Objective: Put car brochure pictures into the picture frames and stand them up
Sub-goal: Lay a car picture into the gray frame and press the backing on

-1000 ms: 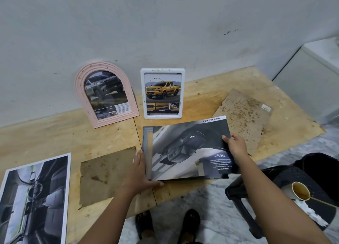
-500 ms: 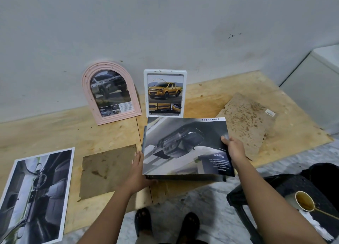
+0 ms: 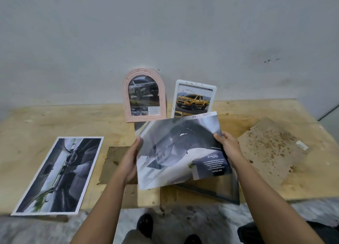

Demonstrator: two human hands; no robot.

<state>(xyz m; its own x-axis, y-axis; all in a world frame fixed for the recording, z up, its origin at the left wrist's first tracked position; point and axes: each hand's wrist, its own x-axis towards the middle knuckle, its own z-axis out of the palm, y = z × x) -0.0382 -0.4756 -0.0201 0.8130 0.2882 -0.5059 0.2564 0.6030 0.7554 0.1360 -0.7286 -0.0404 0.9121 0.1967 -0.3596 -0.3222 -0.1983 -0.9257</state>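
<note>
Right hand (image 3: pixel 227 150) pinches the brochure page (image 3: pixel 176 152) at its right edge, thumb on top, fingers underneath. Left hand (image 3: pixel 131 161) sits against the page's left edge with fingers fairly straight, pointing far. Its thumb is hidden behind the paper, so I can't tell if it's grasping or just bracing.

The page is a grey/dark car shot with its text block upside down at near right. It's held up off the wooden table (image 3: pixel 55 119) and skewed over the dark frame (image 3: pixel 222 191), not seated in it. The page covers most of the frame. Only the near-right corner, which reaches the table's near edge, and a sliver at far left show.

Far side, at the wall (image 3: pixel 165 32):
- The pink arched frame (image 3: pixel 145 97) stands upright with a grey pickup picture inside.
- The white frame (image 3: pixel 193 97) stands just right of it with a yellow pickup picture. Its bottom edge is hidden behind the lifted page.

On the table:
- A brown backing board (image 3: pixel 113 161) lies flat just left of the left hand, partly under the forearm.
- A larger stained board (image 3: pixel 269 152) lies right of the right hand, with a small label (image 3: pixel 301 145) near its right edge.
- A loose interior page (image 3: pixel 58 174) lies flat at near left, angled, well apart from the hands, with its near corners at the table edge.

Below the table edge are the marbled floor (image 3: pixel 192 218) and the person's feet in dark sandals (image 3: pixel 145 223). A dark object (image 3: pixel 256 231) at near right is too cropped to identify.
</note>
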